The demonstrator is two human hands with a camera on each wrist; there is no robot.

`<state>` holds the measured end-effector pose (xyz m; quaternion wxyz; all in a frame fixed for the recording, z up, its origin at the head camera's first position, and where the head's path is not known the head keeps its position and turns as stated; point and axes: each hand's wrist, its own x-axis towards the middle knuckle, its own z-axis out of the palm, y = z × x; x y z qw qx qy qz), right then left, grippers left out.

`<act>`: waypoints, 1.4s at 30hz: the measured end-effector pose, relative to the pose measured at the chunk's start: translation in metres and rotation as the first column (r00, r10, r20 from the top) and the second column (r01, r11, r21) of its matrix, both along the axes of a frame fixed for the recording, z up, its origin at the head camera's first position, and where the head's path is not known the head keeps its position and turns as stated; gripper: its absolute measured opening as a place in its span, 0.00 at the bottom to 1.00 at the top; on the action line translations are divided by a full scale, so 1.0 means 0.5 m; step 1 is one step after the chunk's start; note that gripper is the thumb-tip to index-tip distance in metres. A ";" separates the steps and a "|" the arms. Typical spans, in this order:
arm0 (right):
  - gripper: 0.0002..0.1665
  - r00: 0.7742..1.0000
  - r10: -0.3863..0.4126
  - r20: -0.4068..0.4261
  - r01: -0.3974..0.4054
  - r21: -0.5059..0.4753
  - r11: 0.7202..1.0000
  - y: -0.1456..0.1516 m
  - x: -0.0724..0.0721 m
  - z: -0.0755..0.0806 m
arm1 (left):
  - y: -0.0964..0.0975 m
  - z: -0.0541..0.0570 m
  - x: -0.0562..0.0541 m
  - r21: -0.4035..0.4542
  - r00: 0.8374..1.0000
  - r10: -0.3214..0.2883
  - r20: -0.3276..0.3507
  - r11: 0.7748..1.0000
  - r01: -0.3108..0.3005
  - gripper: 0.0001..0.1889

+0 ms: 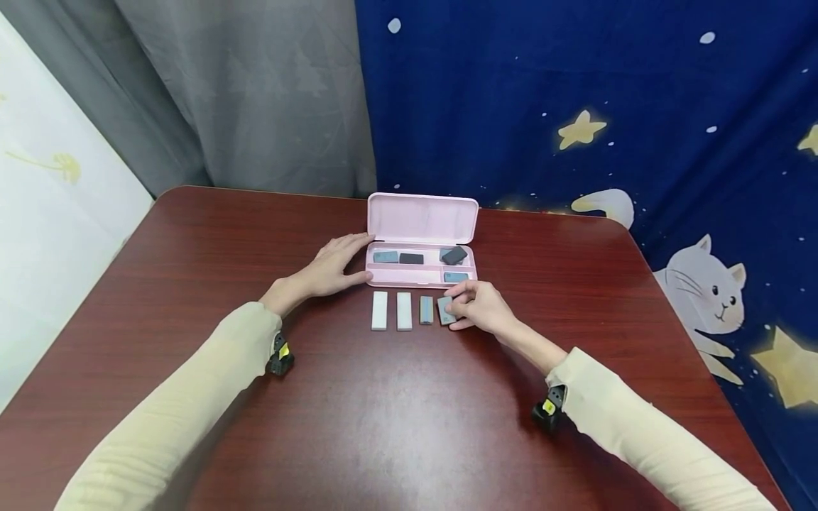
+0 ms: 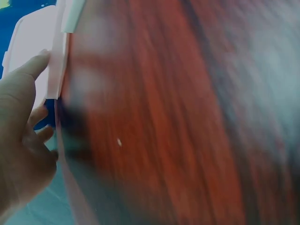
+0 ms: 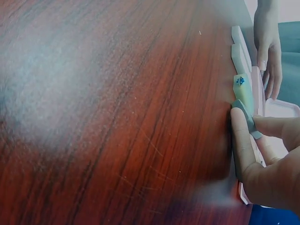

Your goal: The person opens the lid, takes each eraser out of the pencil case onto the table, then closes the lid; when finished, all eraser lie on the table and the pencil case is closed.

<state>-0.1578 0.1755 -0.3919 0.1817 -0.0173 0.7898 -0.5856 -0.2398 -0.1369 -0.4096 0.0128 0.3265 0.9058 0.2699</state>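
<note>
A pink pencil case (image 1: 422, 218) stands with its lid raised near the table's far edge. Its compartments hold several grey-blue and dark erasers, one dark eraser (image 1: 454, 255) lying askew over another. My left hand (image 1: 329, 268) rests at the case's left end, thumb and fingers spread and fairly straight against it. In front of the case, my right hand (image 1: 482, 306) pinches a grey eraser (image 1: 445, 311) between thumb and fingers; part of it is hidden behind them. To its left, in a row, lie another grey-blue eraser (image 1: 426, 311) and two white erasers (image 1: 404, 312).
The brown wooden table (image 1: 396, 419) spreads under both arms. Behind its far edge hang a grey curtain (image 1: 268, 92) and a blue curtain (image 1: 486, 85) with stars and a cat. A white patterned surface (image 1: 51, 206) borders the left side.
</note>
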 end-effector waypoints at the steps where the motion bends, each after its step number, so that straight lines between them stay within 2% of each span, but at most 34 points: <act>1: 0.16 1.000 -0.002 -0.001 0.002 -0.001 1.000 0.000 0.001 -0.001 | -0.002 -0.001 0.002 -0.047 1.000 0.015 -0.003 0.999 -0.015 0.38; 4: 0.16 1.000 -0.010 -0.006 0.010 0.001 1.000 -0.002 0.003 -0.001 | -0.007 -0.004 0.007 -0.157 0.999 0.035 0.004 0.987 -0.034 0.38; 7: 0.15 1.000 -0.015 -0.024 0.016 0.019 1.000 -0.004 0.005 -0.002 | -0.010 -0.009 0.012 -0.198 0.998 0.043 0.038 0.980 -0.035 0.38; 12: 0.14 0.998 -0.028 -0.057 0.031 0.056 0.998 -0.006 0.004 -0.002 | -0.010 -0.016 0.012 -0.198 0.997 0.053 0.063 0.979 -0.040 0.37; 17: 0.15 0.997 -0.065 -0.036 0.066 0.032 0.997 -0.005 0.004 0.001 | -0.009 -0.015 0.011 -0.227 0.996 0.058 0.070 0.973 -0.040 0.38; 20: 0.15 0.997 -0.063 -0.036 0.064 0.050 0.997 -0.006 0.004 0.000 | -0.008 -0.016 0.011 -0.232 0.995 0.060 0.075 0.972 -0.041 0.38; 24: 0.14 0.997 -0.043 -0.060 0.050 0.104 0.993 -0.009 0.005 0.000 | -0.012 -0.023 0.010 -0.207 0.995 0.057 0.082 0.977 -0.039 0.38; 28: 0.13 0.995 -0.045 -0.084 0.056 0.144 0.988 -0.010 0.005 0.000 | -0.016 -0.025 0.005 -0.172 0.993 0.030 0.113 0.985 -0.010 0.39; 35: 0.13 0.995 -0.007 -0.095 0.024 0.174 0.985 -0.012 0.006 0.001 | -0.014 -0.006 0.004 -0.152 0.979 0.023 0.201 0.988 0.008 0.40; 42: 0.12 0.996 -0.011 -0.084 0.024 0.164 0.986 -0.008 0.003 0.003 | -0.012 -0.016 -0.008 -0.174 0.983 0.034 0.178 0.985 -0.002 0.41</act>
